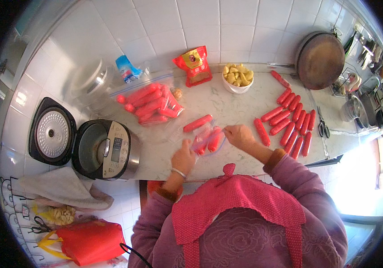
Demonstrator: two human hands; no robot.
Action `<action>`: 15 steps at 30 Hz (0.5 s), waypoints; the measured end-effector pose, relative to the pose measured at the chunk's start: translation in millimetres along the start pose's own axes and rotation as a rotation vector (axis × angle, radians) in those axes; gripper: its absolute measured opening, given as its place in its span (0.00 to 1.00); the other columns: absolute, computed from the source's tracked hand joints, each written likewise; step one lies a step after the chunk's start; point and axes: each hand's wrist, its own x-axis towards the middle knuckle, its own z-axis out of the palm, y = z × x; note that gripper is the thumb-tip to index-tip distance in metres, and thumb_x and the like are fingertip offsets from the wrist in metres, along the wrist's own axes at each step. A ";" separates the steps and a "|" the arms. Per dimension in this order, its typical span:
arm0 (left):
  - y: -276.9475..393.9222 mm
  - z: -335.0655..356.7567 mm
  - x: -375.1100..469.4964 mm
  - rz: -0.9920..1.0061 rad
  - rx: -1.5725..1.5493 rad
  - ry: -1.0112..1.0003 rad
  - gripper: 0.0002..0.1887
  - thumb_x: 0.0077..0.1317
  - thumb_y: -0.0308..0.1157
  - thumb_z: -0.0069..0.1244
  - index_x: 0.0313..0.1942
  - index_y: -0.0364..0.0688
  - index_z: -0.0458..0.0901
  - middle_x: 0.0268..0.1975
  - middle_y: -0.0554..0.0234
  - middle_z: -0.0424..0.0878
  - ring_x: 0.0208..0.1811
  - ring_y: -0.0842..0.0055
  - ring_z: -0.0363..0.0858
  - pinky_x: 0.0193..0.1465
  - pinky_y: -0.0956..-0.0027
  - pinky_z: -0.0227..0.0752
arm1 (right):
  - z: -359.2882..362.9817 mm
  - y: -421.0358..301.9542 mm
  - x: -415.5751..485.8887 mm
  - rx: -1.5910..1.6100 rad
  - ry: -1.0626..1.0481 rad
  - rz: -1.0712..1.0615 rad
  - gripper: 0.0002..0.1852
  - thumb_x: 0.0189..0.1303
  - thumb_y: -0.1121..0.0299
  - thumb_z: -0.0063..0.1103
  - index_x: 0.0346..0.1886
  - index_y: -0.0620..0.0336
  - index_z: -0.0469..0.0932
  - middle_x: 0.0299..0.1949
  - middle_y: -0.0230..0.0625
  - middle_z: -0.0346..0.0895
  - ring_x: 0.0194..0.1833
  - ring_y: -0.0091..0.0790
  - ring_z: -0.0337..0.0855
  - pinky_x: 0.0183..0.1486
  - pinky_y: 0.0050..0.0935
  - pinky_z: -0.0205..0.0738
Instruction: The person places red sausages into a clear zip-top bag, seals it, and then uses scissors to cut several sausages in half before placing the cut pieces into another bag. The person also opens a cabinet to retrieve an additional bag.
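My left hand [183,159] and my right hand [240,136] hold opposite sides of the mouth of a clear zip-top plastic bag [208,138] with a few red-wrapped sausages in it. Another red sausage [198,123] lies just behind it on the counter. To the left rests a larger clear zip bag [154,104] full of red sausages. On the right, loose red sausages [280,118] lie in uneven rows, one sausage [261,132] nearest my right hand.
An open rice cooker [121,150] stands at left. Along the tiled wall are a red packet [196,67], a white bowl [237,88] of yellowish pieces and a round pan [322,60]. Black-handled scissors [324,129] lie right of the sausages. A red bag [92,241] is low at left.
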 end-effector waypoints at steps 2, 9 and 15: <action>9.8 -51.5 35.2 0.072 0.113 0.038 0.12 0.62 0.35 0.47 0.44 0.41 0.76 0.34 0.43 0.84 0.38 0.47 0.82 0.41 0.45 0.74 | -38.0 -24.6 13.8 0.045 0.089 -0.069 0.14 0.60 0.59 0.51 0.32 0.58 0.82 0.29 0.51 0.81 0.32 0.57 0.82 0.37 0.51 0.77; 30.0 -120.7 98.6 0.283 0.185 -0.073 0.12 0.62 0.37 0.54 0.36 0.37 0.86 0.37 0.40 0.83 0.40 0.49 0.82 0.44 0.55 0.74 | -102.5 -53.0 18.0 0.157 0.028 -0.089 0.14 0.55 0.63 0.51 0.26 0.63 0.81 0.25 0.53 0.79 0.30 0.58 0.80 0.36 0.51 0.75; 49.1 -109.7 80.3 0.318 0.081 -0.142 0.11 0.61 0.33 0.52 0.37 0.37 0.86 0.33 0.41 0.83 0.37 0.53 0.84 0.41 0.55 0.74 | -110.3 -35.4 1.3 0.304 -0.028 0.043 0.14 0.54 0.62 0.51 0.25 0.64 0.80 0.23 0.52 0.78 0.27 0.54 0.80 0.35 0.49 0.75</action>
